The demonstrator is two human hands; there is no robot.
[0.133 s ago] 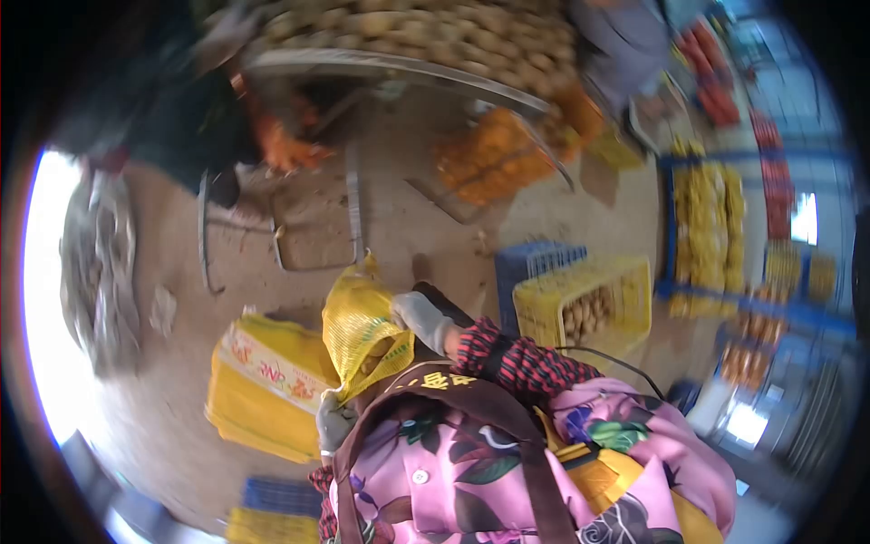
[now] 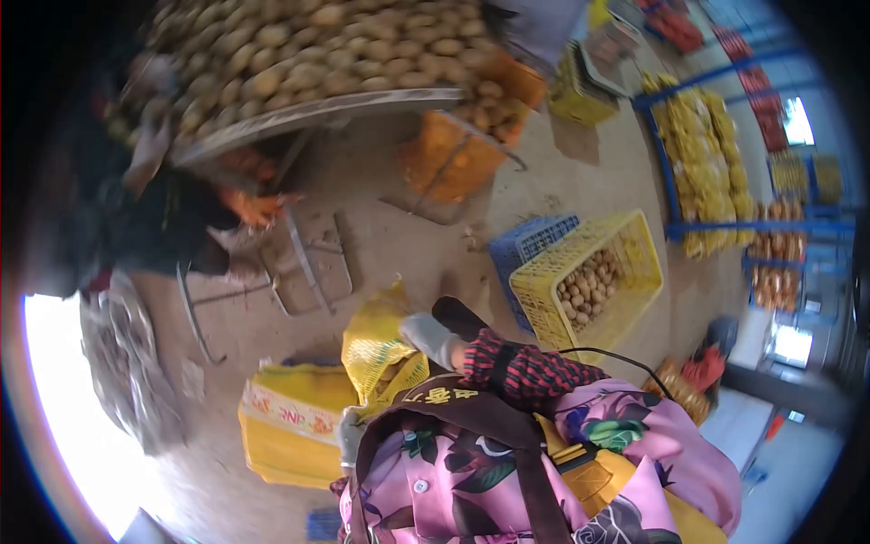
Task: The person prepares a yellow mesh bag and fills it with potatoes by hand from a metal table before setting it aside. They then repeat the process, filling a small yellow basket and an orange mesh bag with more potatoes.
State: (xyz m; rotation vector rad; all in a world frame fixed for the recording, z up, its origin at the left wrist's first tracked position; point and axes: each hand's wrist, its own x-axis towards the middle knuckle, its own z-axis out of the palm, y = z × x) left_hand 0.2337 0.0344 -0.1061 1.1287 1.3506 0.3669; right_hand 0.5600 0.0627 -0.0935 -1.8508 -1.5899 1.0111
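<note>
Two-handed, holding a yellow mesh bag (image 2: 373, 344) at near centre, just beyond the brown apron (image 2: 530, 453). Judged mid-handling, apparently part-filled. Grasping its right side with the gloved right hand (image 2: 430, 339); grasping its near left edge with the gloved left hand (image 2: 349, 440), fingers partly hidden. Unable to judge the firmness of either hold. For any shift of the load, likely to call for secure support at both edges, given such slack mesh. Thin, open weave, narrowing to a soft, crumpled peak on the far side, with brownish lumps visible through it. At near left, flat stacked yellow sacks (image 2: 290, 453) with a printed pale band. At right, a rigid lattice-sided yellow crate (image 2: 535, 308) of rounded brown produce (image 2: 589, 288), beside a blue crate (image 2: 505, 254). At far left, smooth, rounded produce heaped behind a pale table rim (image 2: 317, 111).
</note>
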